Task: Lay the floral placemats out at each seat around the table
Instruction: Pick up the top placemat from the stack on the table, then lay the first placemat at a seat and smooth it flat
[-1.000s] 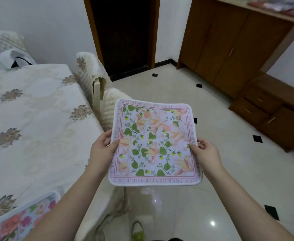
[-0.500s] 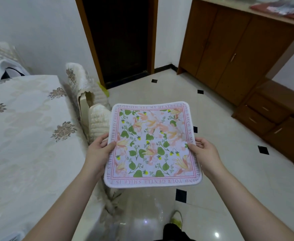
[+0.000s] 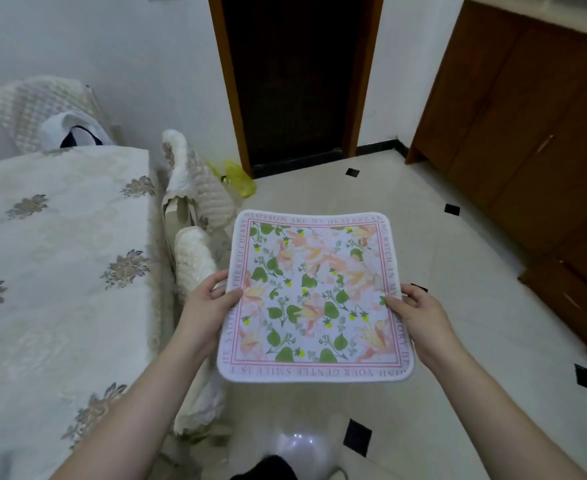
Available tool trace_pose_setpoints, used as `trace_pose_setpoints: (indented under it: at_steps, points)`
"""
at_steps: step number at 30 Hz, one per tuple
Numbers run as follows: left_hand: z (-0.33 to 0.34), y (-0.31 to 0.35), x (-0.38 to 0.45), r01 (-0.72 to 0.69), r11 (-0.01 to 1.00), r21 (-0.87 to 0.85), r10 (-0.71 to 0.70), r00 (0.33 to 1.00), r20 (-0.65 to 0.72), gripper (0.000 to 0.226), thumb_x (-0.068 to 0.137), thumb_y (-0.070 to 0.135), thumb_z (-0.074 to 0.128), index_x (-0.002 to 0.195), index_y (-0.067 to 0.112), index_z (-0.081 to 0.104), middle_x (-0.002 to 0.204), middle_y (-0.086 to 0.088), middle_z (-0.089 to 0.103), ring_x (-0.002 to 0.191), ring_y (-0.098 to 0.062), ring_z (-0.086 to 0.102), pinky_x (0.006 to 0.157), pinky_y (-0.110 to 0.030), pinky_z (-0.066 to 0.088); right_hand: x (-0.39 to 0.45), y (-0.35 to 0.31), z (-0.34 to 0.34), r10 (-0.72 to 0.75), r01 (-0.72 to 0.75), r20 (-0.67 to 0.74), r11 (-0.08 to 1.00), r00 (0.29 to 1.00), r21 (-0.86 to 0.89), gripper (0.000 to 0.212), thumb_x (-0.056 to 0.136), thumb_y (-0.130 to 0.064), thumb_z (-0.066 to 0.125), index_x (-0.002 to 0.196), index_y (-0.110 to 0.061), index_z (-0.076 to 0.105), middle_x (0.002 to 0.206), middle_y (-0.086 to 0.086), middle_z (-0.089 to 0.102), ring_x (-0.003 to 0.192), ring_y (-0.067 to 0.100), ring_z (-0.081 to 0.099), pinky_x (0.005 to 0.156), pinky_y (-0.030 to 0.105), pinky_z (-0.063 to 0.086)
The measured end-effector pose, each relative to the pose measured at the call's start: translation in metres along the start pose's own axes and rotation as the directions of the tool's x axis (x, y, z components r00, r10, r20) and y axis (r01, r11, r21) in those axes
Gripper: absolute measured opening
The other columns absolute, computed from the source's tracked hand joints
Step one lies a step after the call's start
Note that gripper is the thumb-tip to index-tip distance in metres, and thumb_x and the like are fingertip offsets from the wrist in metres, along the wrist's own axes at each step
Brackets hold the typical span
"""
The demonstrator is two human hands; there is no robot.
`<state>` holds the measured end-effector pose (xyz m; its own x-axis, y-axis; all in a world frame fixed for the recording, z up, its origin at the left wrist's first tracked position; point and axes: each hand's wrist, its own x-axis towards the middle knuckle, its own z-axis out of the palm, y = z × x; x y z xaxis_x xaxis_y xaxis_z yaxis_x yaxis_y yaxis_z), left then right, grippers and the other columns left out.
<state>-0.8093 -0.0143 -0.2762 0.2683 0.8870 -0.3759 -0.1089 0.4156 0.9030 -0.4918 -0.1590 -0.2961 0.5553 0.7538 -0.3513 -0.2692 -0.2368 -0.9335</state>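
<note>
A person held a floral placemat (image 3: 314, 296) flat and level between both hands above the tiled floor (image 3: 458, 341). The left hand (image 3: 204, 308) gripped the mat's left edge, thumb on top; the right hand (image 3: 420, 315) clasped the right edge the same way. The cloth-covered table (image 3: 53, 271) lay to the left of the left hand, with a padded chair (image 3: 195, 258) tucked between them. Beyond the hands stood a dark doorway (image 3: 295, 74); wooden cabinets (image 3: 527, 133) rose past the right hand.
</note>
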Motion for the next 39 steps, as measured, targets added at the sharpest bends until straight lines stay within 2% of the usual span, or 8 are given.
trace_pose_setpoints:
  at_steps: [5, 10, 15, 20, 23, 27, 31, 39]
  points:
    - [-0.011, 0.008, 0.028, -0.007, 1.0, -0.013, 0.005, 0.995, -0.095, 0.033, 0.091, 0.0, 0.064, 0.121, 0.014, 0.061, 0.102, -0.016, 0.076, 0.08, -0.032, 0.075, 0.059, -0.039, 0.06, 0.046, -0.01, 0.026, 0.034, -0.032, 0.076, 0.999, 0.997, -0.018, 0.017, 0.091, -0.007, 0.067, 0.108, -0.01, 0.065, 0.095, 0.006, 0.077, 0.082, 0.026, 0.075, 0.059, 0.03, 0.058]
    - [-0.034, 0.011, 0.063, -0.013, 0.997, -0.07, 0.002, 0.987, -0.158, 0.035, 0.092, 0.003, 0.065, 0.125, 0.016, 0.06, 0.108, -0.016, 0.075, 0.093, -0.039, 0.073, 0.072, -0.05, 0.062, 0.095, -0.023, 0.069, 0.047, -0.035, 0.15, 0.996, 0.988, -0.082, 0.015, 0.091, -0.005, 0.065, 0.106, -0.007, 0.065, 0.092, 0.008, 0.077, 0.078, 0.024, 0.075, 0.058, 0.03, 0.058]
    - [-0.05, 0.019, 0.096, -0.048, 0.99, -0.135, 0.01, 0.962, -0.272, 0.036, 0.091, 0.003, 0.066, 0.124, 0.016, 0.059, 0.105, -0.015, 0.075, 0.09, -0.036, 0.074, 0.069, -0.047, 0.062, 0.144, -0.048, 0.116, 0.042, -0.012, 0.226, 0.991, 0.973, -0.135, 0.018, 0.092, -0.005, 0.063, 0.11, -0.006, 0.064, 0.098, 0.012, 0.076, 0.085, 0.03, 0.074, 0.076, 0.043, 0.059]
    - [-0.058, 0.033, 0.11, -0.081, 0.986, -0.148, 0.021, 0.93, -0.366, 0.037, 0.091, -0.001, 0.064, 0.125, 0.013, 0.059, 0.107, -0.012, 0.076, 0.095, -0.038, 0.072, 0.082, -0.056, 0.058, 0.183, -0.07, 0.158, 0.049, 0.002, 0.301, 0.986, 0.952, -0.166, 0.015, 0.092, -0.007, 0.063, 0.107, -0.01, 0.067, 0.091, 0.009, 0.077, 0.079, 0.026, 0.075, 0.063, 0.036, 0.061]
    - [-0.064, 0.044, 0.111, -0.11, 0.982, -0.154, 0.033, 0.903, -0.429, 0.035, 0.092, -0.002, 0.062, 0.123, 0.012, 0.06, 0.108, -0.012, 0.075, 0.094, -0.037, 0.073, 0.078, -0.052, 0.061, 0.208, -0.082, 0.186, 0.053, 0.02, 0.376, 0.982, 0.925, -0.189, 0.013, 0.092, -0.007, 0.063, 0.104, -0.011, 0.068, 0.081, 0.004, 0.077, 0.071, 0.022, 0.074, 0.056, 0.03, 0.058]
    - [-0.074, 0.053, 0.109, -0.148, 0.975, -0.164, 0.038, 0.843, -0.537, 0.029, 0.094, 0.0, 0.061, 0.12, 0.013, 0.062, 0.106, -0.012, 0.076, 0.089, -0.036, 0.074, 0.068, -0.046, 0.063, 0.238, -0.086, 0.232, 0.097, 0.03, 0.493, 0.969, 0.865, -0.244, 0.014, 0.093, -0.011, 0.064, 0.106, -0.012, 0.069, 0.086, 0.008, 0.076, 0.075, 0.027, 0.075, 0.058, 0.033, 0.059]
    - [-0.081, 0.054, 0.104, -0.192, 0.958, -0.212, -0.001, 0.738, -0.675, 0.026, 0.096, 0.002, 0.059, 0.116, 0.019, 0.063, 0.098, -0.009, 0.077, 0.079, -0.031, 0.076, 0.054, -0.036, 0.06, 0.263, -0.083, 0.285, 0.149, 0.038, 0.61, 0.958, 0.778, -0.283, 0.016, 0.093, -0.014, 0.064, 0.109, -0.011, 0.067, 0.094, 0.011, 0.076, 0.082, 0.032, 0.075, 0.063, 0.041, 0.061]
    - [-0.083, 0.048, 0.088, -0.308, 0.928, -0.209, -0.034, 0.488, -0.872, 0.027, 0.097, 0.006, 0.058, 0.117, 0.023, 0.063, 0.098, -0.007, 0.078, 0.081, -0.028, 0.076, 0.055, -0.033, 0.06, 0.29, -0.069, 0.377, 0.263, 0.08, 0.769, 0.923, 0.583, -0.376, 0.015, 0.094, -0.011, 0.063, 0.109, -0.013, 0.066, 0.099, 0.01, 0.076, 0.084, 0.032, 0.074, 0.075, 0.05, 0.06]
